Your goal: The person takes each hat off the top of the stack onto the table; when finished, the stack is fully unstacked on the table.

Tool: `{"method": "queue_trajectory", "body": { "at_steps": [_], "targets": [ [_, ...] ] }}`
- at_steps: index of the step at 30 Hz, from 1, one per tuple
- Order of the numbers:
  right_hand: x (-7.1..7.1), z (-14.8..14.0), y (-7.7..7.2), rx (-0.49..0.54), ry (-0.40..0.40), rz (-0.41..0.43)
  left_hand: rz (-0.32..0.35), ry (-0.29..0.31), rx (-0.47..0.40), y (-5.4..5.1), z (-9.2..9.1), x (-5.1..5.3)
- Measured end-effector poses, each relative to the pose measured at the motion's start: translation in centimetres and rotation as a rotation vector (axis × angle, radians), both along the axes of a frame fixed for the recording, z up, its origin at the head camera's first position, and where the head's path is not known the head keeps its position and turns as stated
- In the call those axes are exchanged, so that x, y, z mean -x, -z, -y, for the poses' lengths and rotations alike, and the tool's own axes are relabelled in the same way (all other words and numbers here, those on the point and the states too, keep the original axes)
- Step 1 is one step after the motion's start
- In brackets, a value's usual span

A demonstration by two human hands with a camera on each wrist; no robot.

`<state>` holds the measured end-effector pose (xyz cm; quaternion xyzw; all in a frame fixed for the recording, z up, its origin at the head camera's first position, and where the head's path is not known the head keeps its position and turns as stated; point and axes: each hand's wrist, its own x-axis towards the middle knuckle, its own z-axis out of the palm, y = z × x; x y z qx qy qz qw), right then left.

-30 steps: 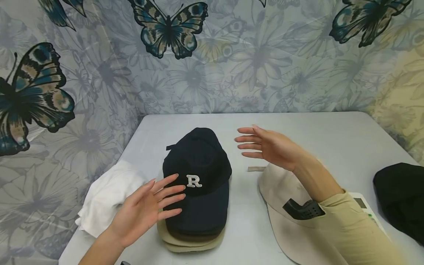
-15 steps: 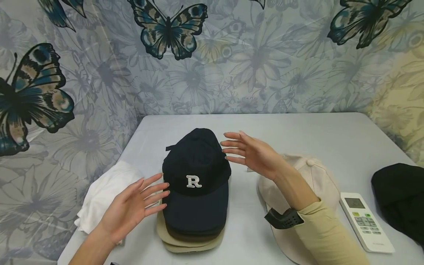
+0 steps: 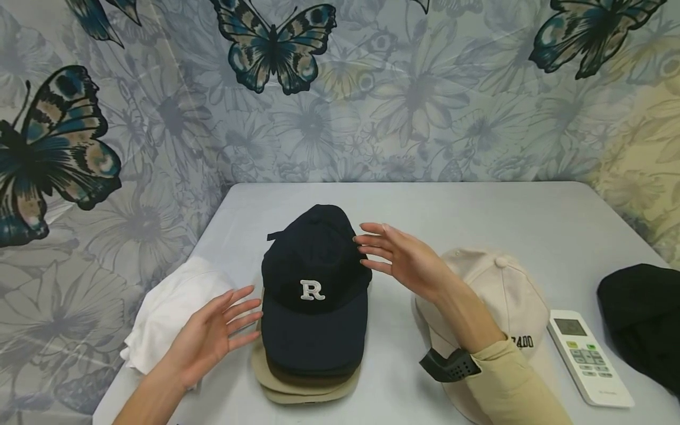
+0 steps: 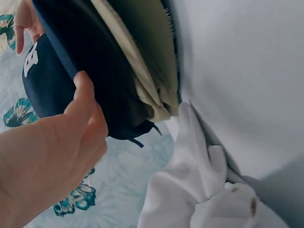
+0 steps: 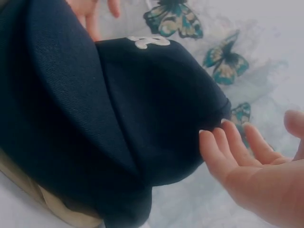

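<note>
A navy cap with a white letter R tops a stack of caps in the middle of the table, its brim facing me. Tan brims show beneath it. My left hand is at the stack's left side with fingers straight, near the brim. On the other side, my right hand has its relaxed fingers by the crown. In the right wrist view its fingertips appear at or very near the navy crown; I cannot tell whether they touch. Neither hand grips anything.
White crumpled cloth lies left of the stack, behind my left hand. A cream cap with dark lettering sits partly under my right forearm. Farther right are a white remote control and a black cloth item. Butterfly-patterned fabric hangs behind the table.
My right hand has moved left and slightly down to the stack's right side, uncovering the remote control. My left hand has drawn back left from in front of the navy cap. The caps stay put.
</note>
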<state>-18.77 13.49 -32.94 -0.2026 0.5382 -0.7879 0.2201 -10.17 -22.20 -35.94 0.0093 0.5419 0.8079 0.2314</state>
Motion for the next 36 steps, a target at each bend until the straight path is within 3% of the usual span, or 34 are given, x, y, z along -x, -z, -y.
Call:
{"method": "queue_trajectory", "body": {
  "at_steps": [2, 6, 19, 27, 36],
  "targets": [
    [-0.2, 0.0, 0.1, 0.000, -0.002, -0.015, 0.029, -0.049, 0.042, 0.4, -0.2, 0.0],
    [-0.5, 0.1, 0.3, -0.027, -0.007, -0.024, 0.068, -0.079, 0.052, 0.9, -0.4, -0.1],
    [-0.5, 0.4, 0.8, -0.047, -0.005, -0.040, 0.075, -0.012, -0.033, 1.0, -0.8, -0.6],
    [-0.4, 0.9, 1.2, -0.058, 0.013, -0.137, 0.071, 0.066, -0.055, 1.0, -1.0, -0.5],
    [-0.8, 1.5, 1.3, -0.048, 0.058, -0.167, 0.085, 0.082, -0.083, 0.5, -1.1, -0.4]
  ]
}}
